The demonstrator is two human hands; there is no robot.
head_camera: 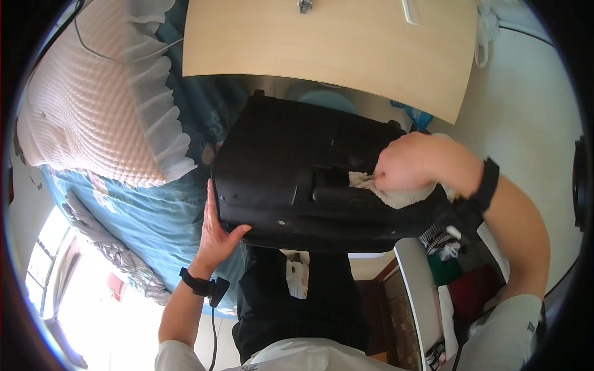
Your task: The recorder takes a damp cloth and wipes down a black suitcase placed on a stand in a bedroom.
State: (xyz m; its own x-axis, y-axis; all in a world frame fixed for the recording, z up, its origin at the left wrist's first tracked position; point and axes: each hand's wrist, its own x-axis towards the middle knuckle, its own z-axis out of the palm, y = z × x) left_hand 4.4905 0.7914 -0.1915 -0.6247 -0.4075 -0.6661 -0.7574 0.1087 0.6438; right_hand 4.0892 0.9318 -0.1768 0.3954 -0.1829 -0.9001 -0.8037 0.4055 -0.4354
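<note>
A black suitcase (269,153) lies across the front of my body, with small wheels at its far corners. My left hand (220,236) is spread against its left end, thumb on the near edge and fingers along the side. In my right hand (408,162) a cream cloth (401,197) is bunched, pressed on the suitcase beside its recessed handle. Both wrists wear black straps.
Beyond the suitcase stands a light wooden tabletop (325,41); a blue basin (327,99) is under it. At left is a bed with a blue sheet (125,222) and a pink quilted cover (93,106). An open drawer (434,310) with folded clothes is at lower right.
</note>
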